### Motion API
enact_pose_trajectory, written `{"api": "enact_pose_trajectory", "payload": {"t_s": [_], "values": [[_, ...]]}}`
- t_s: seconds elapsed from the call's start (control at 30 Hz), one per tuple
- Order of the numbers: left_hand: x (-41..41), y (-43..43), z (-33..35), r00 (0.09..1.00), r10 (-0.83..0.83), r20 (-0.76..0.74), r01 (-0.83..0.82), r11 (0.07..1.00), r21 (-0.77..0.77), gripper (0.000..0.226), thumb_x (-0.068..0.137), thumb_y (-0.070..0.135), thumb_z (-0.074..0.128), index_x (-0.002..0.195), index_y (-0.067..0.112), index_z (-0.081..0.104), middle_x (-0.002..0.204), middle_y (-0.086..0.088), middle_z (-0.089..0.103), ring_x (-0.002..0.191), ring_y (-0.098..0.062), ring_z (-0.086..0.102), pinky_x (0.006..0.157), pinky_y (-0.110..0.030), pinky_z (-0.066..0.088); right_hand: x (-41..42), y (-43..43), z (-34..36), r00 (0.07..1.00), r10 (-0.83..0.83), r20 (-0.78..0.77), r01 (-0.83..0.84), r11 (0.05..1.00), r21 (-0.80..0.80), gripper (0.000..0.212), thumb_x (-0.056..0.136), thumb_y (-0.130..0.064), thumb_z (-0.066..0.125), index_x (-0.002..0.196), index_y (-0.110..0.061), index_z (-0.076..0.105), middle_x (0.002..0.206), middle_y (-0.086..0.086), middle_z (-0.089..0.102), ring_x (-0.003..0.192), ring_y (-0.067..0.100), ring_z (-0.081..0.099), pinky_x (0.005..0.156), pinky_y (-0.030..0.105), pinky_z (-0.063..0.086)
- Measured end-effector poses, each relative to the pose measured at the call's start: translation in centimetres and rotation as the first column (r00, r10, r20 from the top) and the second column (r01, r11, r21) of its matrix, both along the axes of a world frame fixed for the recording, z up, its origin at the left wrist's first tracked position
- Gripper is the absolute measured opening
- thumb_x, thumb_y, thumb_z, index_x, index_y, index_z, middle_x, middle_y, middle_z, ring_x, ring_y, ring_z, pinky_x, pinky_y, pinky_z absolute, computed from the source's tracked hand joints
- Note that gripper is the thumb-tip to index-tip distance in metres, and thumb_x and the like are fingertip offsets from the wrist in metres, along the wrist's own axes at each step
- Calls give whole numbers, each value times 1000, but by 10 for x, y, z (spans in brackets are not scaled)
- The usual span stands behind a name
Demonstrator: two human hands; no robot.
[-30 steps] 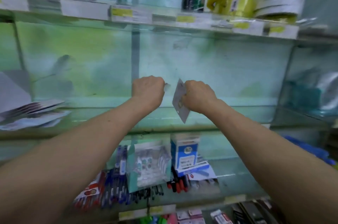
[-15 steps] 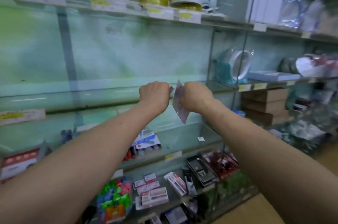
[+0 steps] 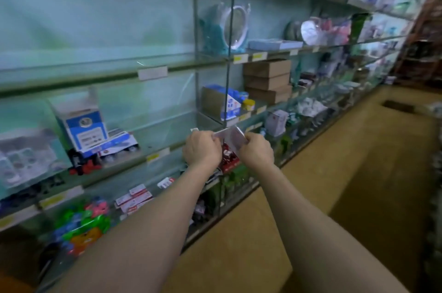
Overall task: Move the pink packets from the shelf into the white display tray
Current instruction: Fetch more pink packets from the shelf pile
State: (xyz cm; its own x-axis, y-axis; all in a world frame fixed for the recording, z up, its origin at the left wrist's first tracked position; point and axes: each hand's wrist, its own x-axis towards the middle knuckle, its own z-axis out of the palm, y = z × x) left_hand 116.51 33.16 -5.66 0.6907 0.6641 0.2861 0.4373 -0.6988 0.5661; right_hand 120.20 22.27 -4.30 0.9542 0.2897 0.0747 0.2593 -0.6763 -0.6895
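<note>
the left hand (image 3: 202, 148) and the right hand (image 3: 257, 152) both curl around a flat pinkish-white plastic packet (image 3: 230, 137). each pinches one end, in front of the glass shelves (image 3: 153, 72).

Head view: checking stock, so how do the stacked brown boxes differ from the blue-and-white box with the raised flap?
The brown boxes are plain and closed; the blue-and-white box is printed, its flap up. The brown boxes lie stacked right of the glass divider; the blue-and-white box stands upright left of it. Both sit on glass shelves.
</note>
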Motion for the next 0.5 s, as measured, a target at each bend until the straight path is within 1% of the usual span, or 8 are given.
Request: {"api": "enact_pose_trajectory", "payload": {"t_s": [0.1, 0.17, 0.2, 0.27, 0.33, 0.4, 0.5], "values": [[13, -25, -25, 1000, -12, -13, 12, 999, -53, 25, 93, 30, 50, 99, 25, 73, 109, -10, 64, 106, -32, 55, 87, -39, 44, 8, -22, -28, 993, -100, -69, 100, 995, 4, 33, 92, -10, 43, 116, -18, 65, 107, 14, 66, 100, 34, 60, 70, 31, 42], [22, -38, -39, 998, -30, -52, 27, 998, -57, 25, 95, 32, 49, 103, 29, 72, 116, -7, 60, 114, -30, 49, 94, -41, 38, 13, -34, -41, 982, -160, -100, 163, 987, 18, 37, 90, -6, 44, 115, -22, 67, 104, 11, 68, 98, 31, 61, 70, 30, 43], [26, -43, -45, 996, -43, -77, 39, 998, -50, 25, 95, 32, 49, 104, 30, 72, 119, -6, 59, 117, -30, 46, 97, -42, 35, 16, -39, -46, 975, -187, -117, 191, 981, 19, 39, 89, -4, 44, 115, -23, 66, 105, 11, 68, 100, 31, 61, 71, 30, 43], [37, -53, -58, 990, -66, -122, 63, 998, -25, 25, 96, 32, 48, 105, 31, 71, 121, -4, 57, 119, -28, 43, 98, -43, 32, 24, -47, -55, 962, -233, -140, 236, 972, 10, 41, 89, -4, 44, 119, -23, 65, 112, 10, 67, 108, 31, 59, 80, 32, 46], [50, -61, -68, 982, -83, -167, 85, 996, 4, 25, 96, 34, 47, 105, 31, 70, 120, -2, 58, 118, -27, 42, 98, -43, 31, 35, -56, -62, 949, -276, -156, 278, 961, -6, 42, 90, -5, 43, 124, -22, 62, 117, 10, 66, 111, 31, 58, 87, 35, 48], [68, -68, -75, 974, -106, -198, 111, 994, 17, 24, 97, 34, 48, 104, 30, 70, 117, -2, 59, 118, -26, 42, 98, -43, 29, 50, -66, -68, 938, -303, -166, 302, 953, -31, 43, 90, -4, 41, 124, -21, 62, 115, 11, 65, 110, 32, 57, 87, 37, 48], [100, -74, -78, 967, -150, -205, 159, 987, 28, 24, 96, 35, 48, 105, 30, 70, 116, -1, 60, 117, -25, 41, 98, -43, 29, 77, -81, -73, 920, -353, -171, 349, 936, -57, 46, 90, 0, 36, 124, -20, 62, 110, 13, 64, 104, 33, 58, 83, 40, 51]]}}
